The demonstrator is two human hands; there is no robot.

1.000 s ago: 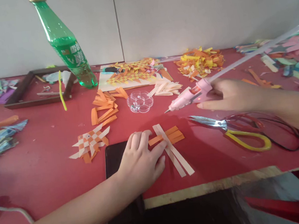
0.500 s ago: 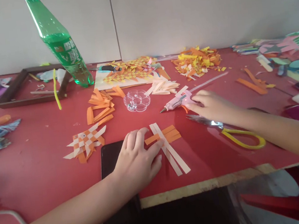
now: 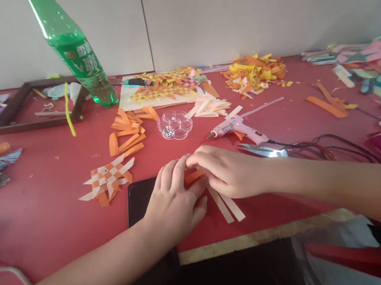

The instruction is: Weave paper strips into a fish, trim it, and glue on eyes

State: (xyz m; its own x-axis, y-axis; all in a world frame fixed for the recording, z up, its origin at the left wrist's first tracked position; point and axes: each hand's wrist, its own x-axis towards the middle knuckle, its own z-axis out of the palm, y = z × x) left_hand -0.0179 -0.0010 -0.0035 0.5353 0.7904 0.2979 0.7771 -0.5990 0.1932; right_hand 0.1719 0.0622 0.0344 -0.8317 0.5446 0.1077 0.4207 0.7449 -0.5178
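Note:
My left hand [image 3: 175, 194] presses on the crossed paper strips at the table's front, thumb and index finger closed on them. My right hand [image 3: 229, 168] lies over the same strips, its curled fingers meeting my left fingertips and hiding most of the weave. Two cream strips [image 3: 226, 204] stick out below it, and a bit of orange strip [image 3: 194, 175] shows between the hands. A pink glue gun [image 3: 238, 127] lies just beyond my right hand. Scissors [image 3: 266, 150] lie partly hidden under my right forearm. To the left is a woven orange-and-cream paper fish [image 3: 107, 179].
A black phone-like slab [image 3: 138, 200] lies under my left hand. Orange strips [image 3: 128, 135], cream strips [image 3: 209, 107] and a clear flower-shaped dish [image 3: 175, 125] lie beyond. A green bottle [image 3: 79, 59] stands by a dark frame [image 3: 0, 126]. Paper scraps [image 3: 254, 74] are heaped behind.
My right hand has let go of the glue gun and moved left and nearer onto the strips. The glue gun now lies on the table. My left hand has stayed in place.

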